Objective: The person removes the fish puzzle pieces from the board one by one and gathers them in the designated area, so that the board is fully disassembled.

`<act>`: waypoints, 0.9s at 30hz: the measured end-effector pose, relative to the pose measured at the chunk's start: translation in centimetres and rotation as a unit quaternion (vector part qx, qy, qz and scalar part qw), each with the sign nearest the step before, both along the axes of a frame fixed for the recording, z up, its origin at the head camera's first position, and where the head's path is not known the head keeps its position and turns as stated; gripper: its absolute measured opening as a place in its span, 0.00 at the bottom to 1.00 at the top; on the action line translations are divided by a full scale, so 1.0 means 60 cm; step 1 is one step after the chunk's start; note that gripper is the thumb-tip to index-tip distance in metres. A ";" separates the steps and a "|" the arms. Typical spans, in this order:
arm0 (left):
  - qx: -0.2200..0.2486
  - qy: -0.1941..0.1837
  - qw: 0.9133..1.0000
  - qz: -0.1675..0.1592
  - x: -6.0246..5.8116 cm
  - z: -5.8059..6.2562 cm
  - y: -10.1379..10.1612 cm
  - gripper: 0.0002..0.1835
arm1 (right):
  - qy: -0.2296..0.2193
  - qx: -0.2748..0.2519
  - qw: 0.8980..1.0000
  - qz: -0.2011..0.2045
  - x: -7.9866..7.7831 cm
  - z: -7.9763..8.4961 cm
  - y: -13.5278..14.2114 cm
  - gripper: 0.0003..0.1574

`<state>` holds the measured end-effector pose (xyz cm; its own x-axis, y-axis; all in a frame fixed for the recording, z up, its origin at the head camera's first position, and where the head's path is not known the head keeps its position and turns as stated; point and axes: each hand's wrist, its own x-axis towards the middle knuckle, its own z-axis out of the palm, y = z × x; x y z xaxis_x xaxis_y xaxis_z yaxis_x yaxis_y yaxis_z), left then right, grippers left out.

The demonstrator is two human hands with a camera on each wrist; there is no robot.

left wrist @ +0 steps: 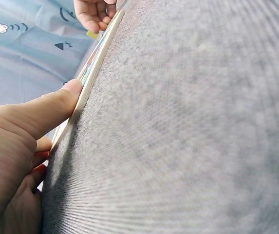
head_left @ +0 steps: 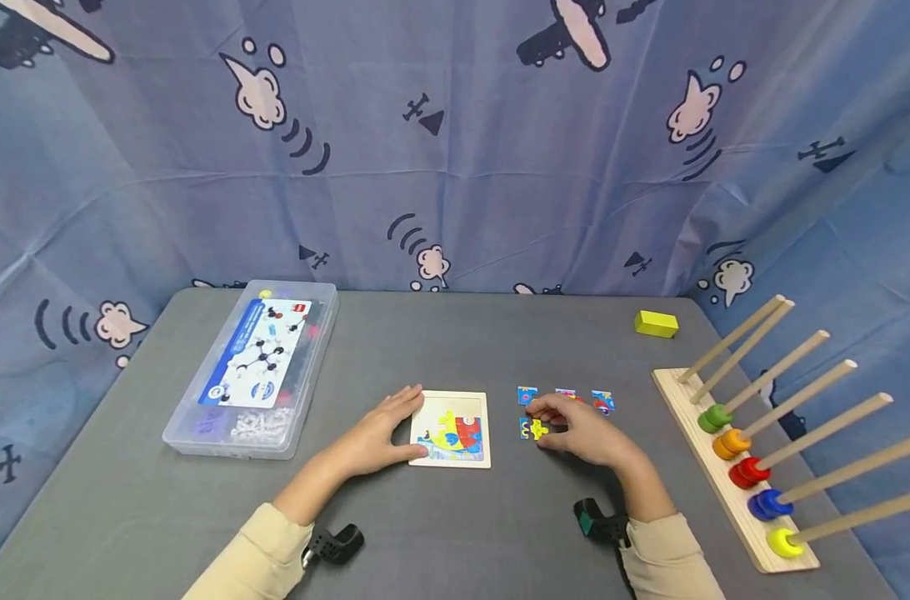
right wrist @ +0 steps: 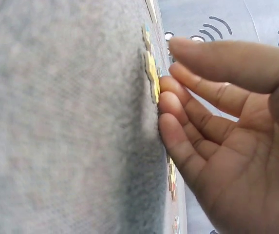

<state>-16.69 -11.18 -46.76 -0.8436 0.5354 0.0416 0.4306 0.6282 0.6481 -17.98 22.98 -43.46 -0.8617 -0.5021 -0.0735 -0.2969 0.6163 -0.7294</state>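
Note:
A square wooden puzzle board (head_left: 451, 395) with a partly filled picture in yellow, red and blue lies flat on the table. My left hand (head_left: 386, 429) rests at its left side, thumb on the near left edge, fingers by the far left corner. In the left wrist view the thumb (left wrist: 56, 108) touches the board's rim. My right hand (head_left: 586, 429) is over the loose pieces with loosely bent fingers. Its fingertips are beside a yellow puzzle piece (right wrist: 152, 78), touching or nearly so; the thumb stands apart from them. Nothing shows between thumb and fingers.
More puzzle pieces (head_left: 527, 395) lie around the right hand, one (head_left: 603, 402) to its right. A clear plastic case (head_left: 302, 400) lies at left. At right is a wooden peg rack (head_left: 717, 467) with coloured rings. A yellow-green block (head_left: 656, 324) sits at the back.

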 end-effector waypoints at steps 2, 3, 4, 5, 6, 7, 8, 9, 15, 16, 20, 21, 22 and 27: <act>-0.001 0.001 1.000 -0.001 0.000 0.001 0.001 0.43 | -0.001 -0.012 1.000 0.004 0.000 0.001 0.000 0.23; -0.002 0.000 1.000 -0.002 -0.001 0.001 0.002 0.43 | -0.001 -0.019 1.000 0.006 0.000 0.002 0.000 0.24; -0.001 -0.001 1.000 -0.003 -0.001 0.001 0.002 0.43 | 0.000 -0.026 1.000 0.008 0.001 0.004 0.000 0.24; -0.003 -0.001 1.000 -0.004 -0.001 0.001 0.003 0.43 | -0.001 -0.033 0.999 0.010 0.002 0.005 -0.001 0.24; -0.003 -0.002 1.000 -0.004 -0.002 0.001 0.003 0.43 | -0.002 -0.041 0.999 0.011 0.002 0.006 -0.002 0.25; -0.003 -0.002 1.000 -0.004 -0.002 0.001 0.003 0.43 | -0.003 -0.049 0.999 0.013 0.003 0.008 -0.003 0.25; -0.002 -0.004 1.000 -0.004 -0.003 0.001 0.004 0.43 | -0.003 -0.057 0.998 0.016 0.003 0.009 -0.004 0.26; -0.002 -0.005 1.000 -0.004 -0.003 0.001 0.003 0.43 | -0.006 -0.063 0.998 0.018 0.003 0.010 -0.006 0.27; 0.001 -0.008 1.000 -0.003 -0.002 0.001 0.002 0.43 | -0.026 -0.075 0.996 0.037 0.003 0.006 -0.020 0.29; 0.002 -0.009 1.000 -0.003 -0.001 0.002 0.002 0.43 | -0.028 -0.078 0.996 0.040 0.003 0.005 -0.023 0.29; 0.001 -0.008 1.000 -0.003 -0.001 0.003 0.000 0.43 | -0.035 -0.094 0.994 0.047 0.006 0.007 -0.036 0.30; 0.001 -0.009 1.000 -0.003 0.000 0.004 0.000 0.43 | -0.034 -0.094 0.994 0.049 0.007 0.008 -0.040 0.30; 0.001 -0.009 1.000 -0.003 -0.001 0.005 0.000 0.43 | -0.031 -0.093 0.994 0.050 0.008 0.010 -0.044 0.30; 0.001 -0.008 1.000 -0.002 -0.001 0.005 0.001 0.43 | -0.009 -0.073 0.995 0.063 0.013 0.013 -0.064 0.32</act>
